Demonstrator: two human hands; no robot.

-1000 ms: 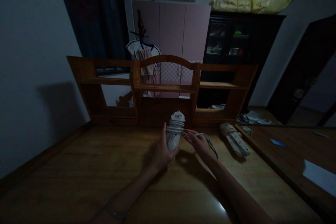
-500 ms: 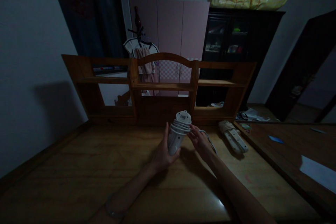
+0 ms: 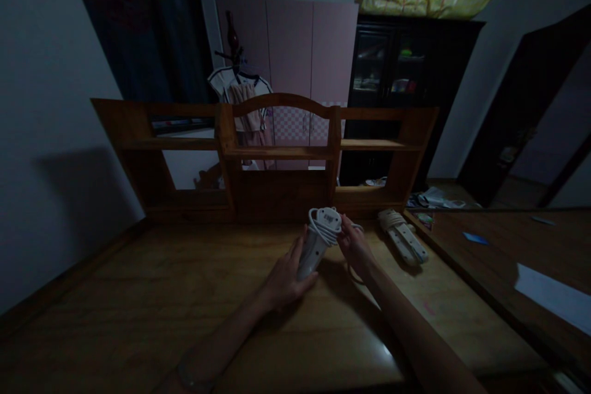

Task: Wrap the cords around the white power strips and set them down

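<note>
A white power strip (image 3: 313, 255) is held tilted above the wooden desk, its label and screw holes facing me. My left hand (image 3: 283, 278) is wrapped round its lower body from the left. Loops of white cord (image 3: 324, 234) cross the strip's upper end, and one loop stands out loosely at the left. The fingers of my right hand (image 3: 356, 252) are closed on the cord at the right side of the strip. A loose length of cord hangs behind that hand. Further right, a second power strip (image 3: 407, 245) lies on the desk with its cord wound round one end.
A wooden shelf unit (image 3: 277, 152) stands along the desk's back edge. To the right, a darker surface (image 3: 496, 258) carries a white sheet of paper (image 3: 551, 295) and a small blue card (image 3: 475, 238). A white wall (image 3: 50, 209) borders the left.
The cord loops, neatly round the strip before, now cross its end more loosely, with one loop sticking out left. The strip and both hands have shifted slightly down; the view has turned a little right.
</note>
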